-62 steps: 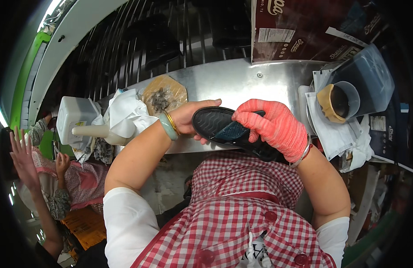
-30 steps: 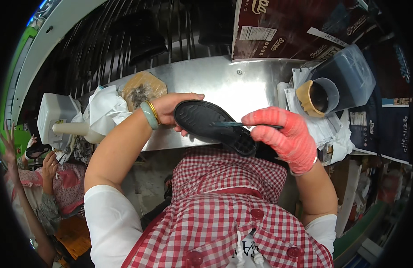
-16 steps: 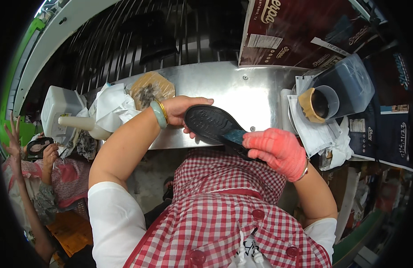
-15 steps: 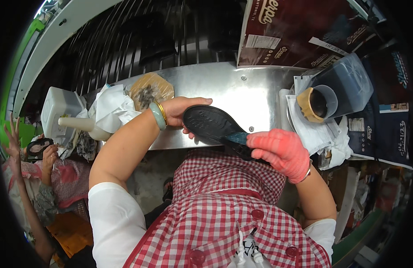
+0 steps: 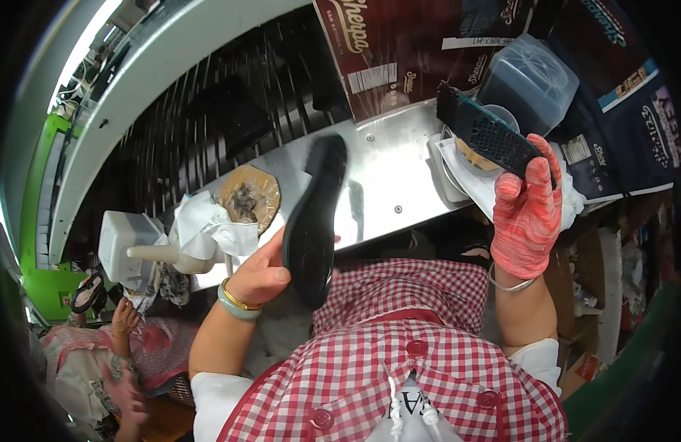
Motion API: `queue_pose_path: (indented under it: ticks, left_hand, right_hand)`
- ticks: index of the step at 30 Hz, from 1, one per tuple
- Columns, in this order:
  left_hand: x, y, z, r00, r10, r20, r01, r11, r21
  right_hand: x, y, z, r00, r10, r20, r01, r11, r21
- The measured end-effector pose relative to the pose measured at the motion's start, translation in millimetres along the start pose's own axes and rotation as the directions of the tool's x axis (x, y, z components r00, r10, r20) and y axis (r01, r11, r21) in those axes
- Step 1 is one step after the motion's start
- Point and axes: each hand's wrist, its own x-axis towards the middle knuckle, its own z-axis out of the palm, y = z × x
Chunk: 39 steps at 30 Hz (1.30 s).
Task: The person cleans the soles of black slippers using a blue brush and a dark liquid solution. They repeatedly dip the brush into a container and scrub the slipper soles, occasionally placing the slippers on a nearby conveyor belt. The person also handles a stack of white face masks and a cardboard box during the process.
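My bare left hand (image 5: pixel 261 275), with a green bangle and a gold one at its wrist, grips a black shoe sole (image 5: pixel 315 221) by its edge. The sole stands lengthwise, its smooth, shiny face in view. In a pink-red knitted glove, my right hand (image 5: pixel 528 210) holds a flat brush (image 5: pixel 495 136) by its end. The brush has a dark blue-black perforated body and dark bristles at the far left tip. It hovers over a cup (image 5: pixel 503 116) with a tan rim (image 5: pixel 477 157), hiding most of it.
A shiny metal ledge (image 5: pixel 381 173) runs before a dark slatted conveyor (image 5: pixel 200 118). On the left are a smeared tan disc (image 5: pixel 250 199), white cloth (image 5: pixel 208 221), a spouted bottle (image 5: pixel 171 255) and a white container (image 5: pixel 123 247). A clear blue tub (image 5: pixel 532 81) stands right. A co-worker's hand (image 5: pixel 124 318) shows lower left.
My right hand has lifted the brush off the sole and carried it up and right to the cup. My left hand has swung the sole from crosswise to lengthwise.
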Motion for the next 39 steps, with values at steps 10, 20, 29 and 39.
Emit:
queue_pose_path:
  ticks: [10,20,29,39]
  left_hand:
    - [43.3,37.5,38.2,0.568,0.761,0.315,-0.271,-0.189,0.944]
    - [58.6,41.5,25.2,0.181,0.736,0.653,-0.655,-0.405,0.638]
    - [45.8,52.2,57.1,0.197,0.626,0.755,-0.786,-0.36,0.503]
    - [62.7,71.8,61.3,0.281,0.614,0.738,-0.86,-0.18,0.477]
  right_hand:
    - [-1.4,2.3,1.7,0.977,0.102,-0.189,-0.08,0.99,0.119]
    - [-8.4,-15.7,8.1,0.979,0.153,-0.132,-0.134,0.98,0.144]
    - [-17.6,-30.4,4.9,0.989,0.139,-0.056,-0.131,0.984,0.124]
    - [4.6,-32.6,-1.3,0.986,0.164,-0.019,-0.159,0.975,0.156]
